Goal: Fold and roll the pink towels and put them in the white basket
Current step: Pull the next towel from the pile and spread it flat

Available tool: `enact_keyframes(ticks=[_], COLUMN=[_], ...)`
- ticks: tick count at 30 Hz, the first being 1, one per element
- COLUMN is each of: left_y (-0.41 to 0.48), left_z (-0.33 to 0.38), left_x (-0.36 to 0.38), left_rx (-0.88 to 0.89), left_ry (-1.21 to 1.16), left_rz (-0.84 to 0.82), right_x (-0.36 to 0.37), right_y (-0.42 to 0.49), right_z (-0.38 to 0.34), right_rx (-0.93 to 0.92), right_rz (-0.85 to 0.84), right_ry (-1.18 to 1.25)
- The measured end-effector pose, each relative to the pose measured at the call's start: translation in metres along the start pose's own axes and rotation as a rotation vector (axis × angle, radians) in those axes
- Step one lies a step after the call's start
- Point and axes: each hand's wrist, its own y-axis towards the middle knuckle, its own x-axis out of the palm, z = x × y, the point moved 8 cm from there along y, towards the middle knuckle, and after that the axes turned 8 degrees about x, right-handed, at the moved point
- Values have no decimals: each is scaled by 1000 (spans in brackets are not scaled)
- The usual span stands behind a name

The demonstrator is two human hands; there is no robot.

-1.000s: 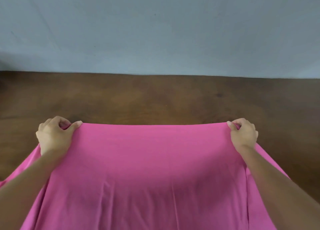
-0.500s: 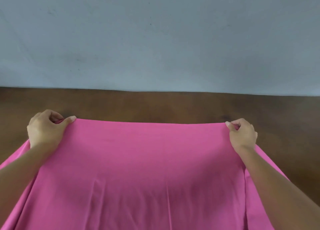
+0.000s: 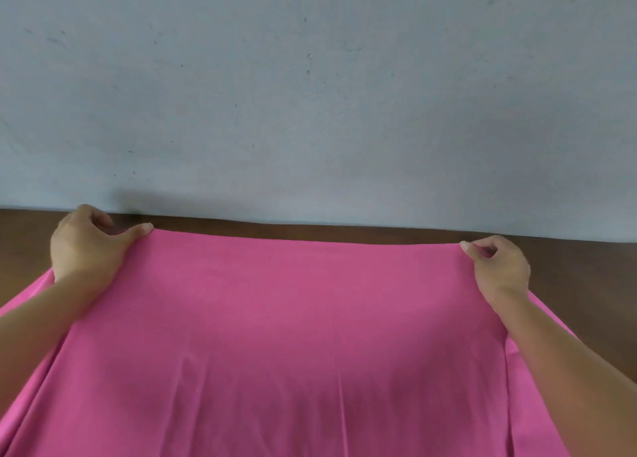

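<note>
A large pink towel fills the lower half of the view, stretched taut between both hands, with a second layer showing along its left and right sides. My left hand pinches the towel's far left corner between thumb and curled fingers. My right hand pinches the far right corner the same way. The far edge runs straight between the two hands, close to the back of the table. The white basket is out of view.
A dark brown wooden table shows beyond and beside the towel. A pale grey-blue wall rises right behind the table's far edge.
Both hands have carried the towel's far edge forward toward the wall, the left hand further than the right. The view has tilted up, showing more wall and less table.
</note>
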Motion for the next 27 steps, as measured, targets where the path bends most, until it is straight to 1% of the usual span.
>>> enact_keyframes(ticks=[3, 8, 16, 19, 22, 24, 27], left_y=[11, 25, 25, 24, 18, 9, -11], left_z=[4, 11, 19, 21, 20, 22, 30], left_x=[7, 13, 13, 13, 13, 6, -8], left_rx=[-36, -34, 37, 66, 39, 23, 27], left_ry=[-3, 2, 48, 129, 247, 271, 260], left_rz=[19, 46, 35, 14, -16, -19, -60], right_x=[8, 19, 23, 21, 15, 12, 14], right_y=[17, 34, 42, 42, 33, 20, -11], right_z=[-5, -10, -10, -16, -25, -30, -43], right_rx=[-2, 2, -36, -85, -149, -182, -261], right_rz=[-1, -18, -13, -11, 45, 71, 22], right_ry=[14, 24, 16, -63, -171, -231, -298])
